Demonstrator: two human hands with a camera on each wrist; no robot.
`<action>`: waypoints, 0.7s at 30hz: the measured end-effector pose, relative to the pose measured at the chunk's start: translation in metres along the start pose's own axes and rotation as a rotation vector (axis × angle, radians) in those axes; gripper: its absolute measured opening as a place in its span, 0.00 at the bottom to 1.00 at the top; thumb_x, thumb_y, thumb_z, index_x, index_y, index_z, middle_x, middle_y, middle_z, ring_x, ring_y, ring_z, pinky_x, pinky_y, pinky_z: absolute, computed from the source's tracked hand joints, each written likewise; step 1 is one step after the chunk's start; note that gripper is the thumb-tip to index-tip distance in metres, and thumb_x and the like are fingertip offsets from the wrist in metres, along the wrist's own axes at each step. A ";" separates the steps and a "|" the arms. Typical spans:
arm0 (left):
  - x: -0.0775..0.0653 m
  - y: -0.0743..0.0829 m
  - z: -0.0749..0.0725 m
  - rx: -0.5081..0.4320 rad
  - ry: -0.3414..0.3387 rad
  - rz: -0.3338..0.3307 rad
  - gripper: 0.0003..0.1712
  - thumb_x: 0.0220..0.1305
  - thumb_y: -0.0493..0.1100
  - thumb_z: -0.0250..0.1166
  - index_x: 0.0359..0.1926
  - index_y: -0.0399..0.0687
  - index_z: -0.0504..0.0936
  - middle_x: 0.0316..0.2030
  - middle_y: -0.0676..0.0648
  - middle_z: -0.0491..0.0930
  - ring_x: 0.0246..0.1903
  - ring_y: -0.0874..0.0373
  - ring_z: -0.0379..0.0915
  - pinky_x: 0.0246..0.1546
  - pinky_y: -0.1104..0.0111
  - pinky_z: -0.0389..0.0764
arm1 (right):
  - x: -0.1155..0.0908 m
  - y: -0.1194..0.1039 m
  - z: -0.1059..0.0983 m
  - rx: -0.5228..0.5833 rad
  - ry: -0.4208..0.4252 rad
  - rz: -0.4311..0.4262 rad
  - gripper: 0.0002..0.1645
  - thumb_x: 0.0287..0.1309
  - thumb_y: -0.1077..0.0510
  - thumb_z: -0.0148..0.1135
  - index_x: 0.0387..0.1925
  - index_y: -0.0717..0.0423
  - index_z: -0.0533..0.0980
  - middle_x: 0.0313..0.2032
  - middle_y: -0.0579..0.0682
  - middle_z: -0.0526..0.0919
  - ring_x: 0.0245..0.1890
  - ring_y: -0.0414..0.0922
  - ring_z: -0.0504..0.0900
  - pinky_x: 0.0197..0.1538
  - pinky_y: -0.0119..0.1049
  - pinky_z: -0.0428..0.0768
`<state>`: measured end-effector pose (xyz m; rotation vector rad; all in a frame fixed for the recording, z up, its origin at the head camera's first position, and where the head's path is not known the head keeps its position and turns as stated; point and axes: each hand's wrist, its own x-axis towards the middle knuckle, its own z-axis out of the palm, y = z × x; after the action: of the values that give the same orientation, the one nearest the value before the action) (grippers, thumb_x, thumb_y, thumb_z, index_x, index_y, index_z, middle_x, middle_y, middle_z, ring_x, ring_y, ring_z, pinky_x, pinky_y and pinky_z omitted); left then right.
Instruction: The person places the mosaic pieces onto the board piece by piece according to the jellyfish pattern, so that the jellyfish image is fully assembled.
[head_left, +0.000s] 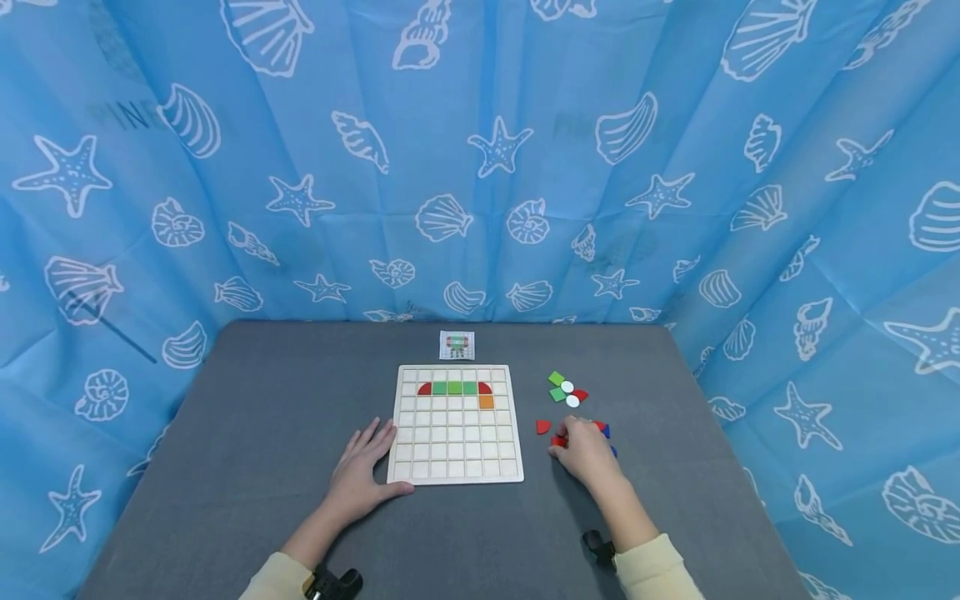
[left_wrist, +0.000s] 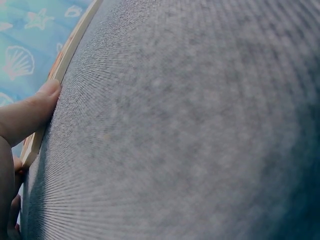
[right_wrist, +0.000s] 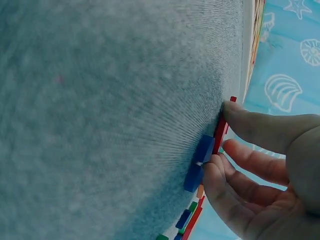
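A cream square grid board (head_left: 455, 450) lies on the table. Along one of its upper rows run three green squares (head_left: 454, 388) between two red quarter-round tiles (head_left: 485, 388), with an orange square (head_left: 486, 402) below the right one. My left hand (head_left: 358, 479) spreads over the board's lower left corner, fingers straight at the left edge and thumb (left_wrist: 37, 107) along the near edge. Right of the board, my right hand (head_left: 588, 450) pinches a red tile (right_wrist: 220, 131) between thumb and fingers. A blue tile (right_wrist: 199, 162) lies against its fingertips; the hand partly hides the pile.
Behind the board lies a small printed pattern card (head_left: 457, 345). Green tiles (head_left: 557, 393), white round tiles (head_left: 573, 401) and a red tile (head_left: 581, 395) lie loose beyond my right hand. One red quarter-round tile (head_left: 543, 427) sits nearer the board. A blue shell-patterned curtain (head_left: 495, 217) surrounds the grey table (head_left: 247, 417).
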<state>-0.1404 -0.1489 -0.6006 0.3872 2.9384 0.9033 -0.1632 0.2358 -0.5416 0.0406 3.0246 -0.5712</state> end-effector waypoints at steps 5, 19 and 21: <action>0.001 -0.001 0.001 0.003 -0.007 -0.015 0.67 0.43 0.77 0.71 0.77 0.47 0.61 0.76 0.46 0.60 0.79 0.44 0.46 0.77 0.47 0.49 | 0.000 -0.001 -0.001 -0.005 0.018 -0.045 0.14 0.51 0.59 0.78 0.35 0.61 0.82 0.28 0.51 0.78 0.29 0.45 0.75 0.33 0.42 0.79; 0.002 -0.002 0.002 0.015 -0.020 -0.030 0.68 0.43 0.80 0.70 0.77 0.48 0.60 0.77 0.46 0.59 0.79 0.44 0.45 0.77 0.45 0.50 | 0.014 -0.047 0.003 0.155 0.151 -0.201 0.15 0.53 0.55 0.78 0.41 0.58 0.85 0.34 0.50 0.81 0.32 0.42 0.77 0.37 0.37 0.82; 0.002 -0.002 0.002 0.020 -0.024 -0.033 0.68 0.43 0.80 0.69 0.77 0.48 0.60 0.77 0.46 0.59 0.79 0.44 0.45 0.77 0.45 0.50 | 0.018 -0.058 0.007 0.160 0.136 -0.216 0.15 0.53 0.55 0.78 0.41 0.58 0.85 0.35 0.50 0.81 0.32 0.42 0.76 0.35 0.36 0.81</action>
<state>-0.1426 -0.1491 -0.6036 0.3468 2.9253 0.8607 -0.1829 0.1800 -0.5281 -0.2533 3.1286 -0.8607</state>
